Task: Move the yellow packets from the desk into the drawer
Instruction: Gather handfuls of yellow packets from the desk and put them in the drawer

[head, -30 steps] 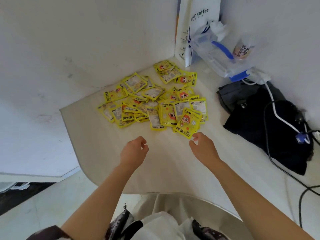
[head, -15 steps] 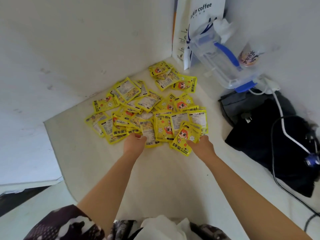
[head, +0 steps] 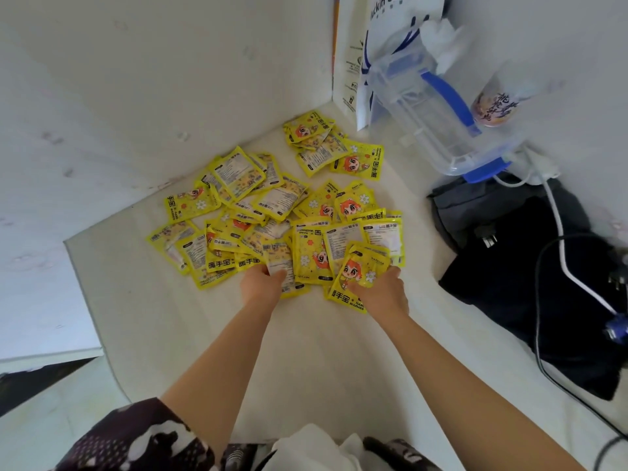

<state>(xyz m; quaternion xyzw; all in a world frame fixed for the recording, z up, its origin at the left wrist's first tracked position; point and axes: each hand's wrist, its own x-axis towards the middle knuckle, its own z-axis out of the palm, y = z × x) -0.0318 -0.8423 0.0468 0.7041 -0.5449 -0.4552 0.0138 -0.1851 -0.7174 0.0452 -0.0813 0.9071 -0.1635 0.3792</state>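
Note:
Several yellow hand-warmer packets [head: 272,212] lie in a loose pile on the cream desk [head: 306,362], in the corner between white walls. My left hand [head: 263,283] is at the pile's near edge, its fingers curled round a packet with a white label [head: 283,270]. My right hand [head: 382,292] grips the nearest packet with a cartoon face [head: 356,277] at the pile's front right. No drawer is in view.
A clear plastic box with blue handle [head: 438,120] and a white coffee bag [head: 384,45] stand at the back right. A black bag [head: 530,300] with white and black cables [head: 560,239] lies on the right. The desk's left edge [head: 85,300] drops to the floor.
Both hands have reached forward from mid-desk to the pile's near edge and taken hold of packets. The camera has moved closer to the pile.

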